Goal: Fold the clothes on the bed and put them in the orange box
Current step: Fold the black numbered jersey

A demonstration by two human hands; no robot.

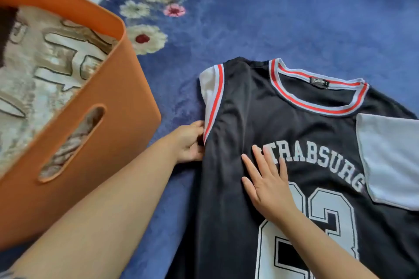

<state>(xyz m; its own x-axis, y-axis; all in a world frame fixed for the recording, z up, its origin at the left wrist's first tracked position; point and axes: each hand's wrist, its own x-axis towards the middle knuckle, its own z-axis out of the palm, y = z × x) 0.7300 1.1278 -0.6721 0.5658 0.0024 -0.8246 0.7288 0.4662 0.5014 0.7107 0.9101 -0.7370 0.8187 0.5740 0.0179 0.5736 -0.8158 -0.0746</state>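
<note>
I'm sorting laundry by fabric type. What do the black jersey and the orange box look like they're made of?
The black jersey looks like a thin, smooth synthetic knit, perhaps polyester: it has a slight sheen and fine soft wrinkles, with ribbed striped trim at the collar. The orange box looks like matte moulded plastic: smooth uniform walls, rounded corners and a cut-out handle slot. Neither can be confirmed by look alone.
</note>
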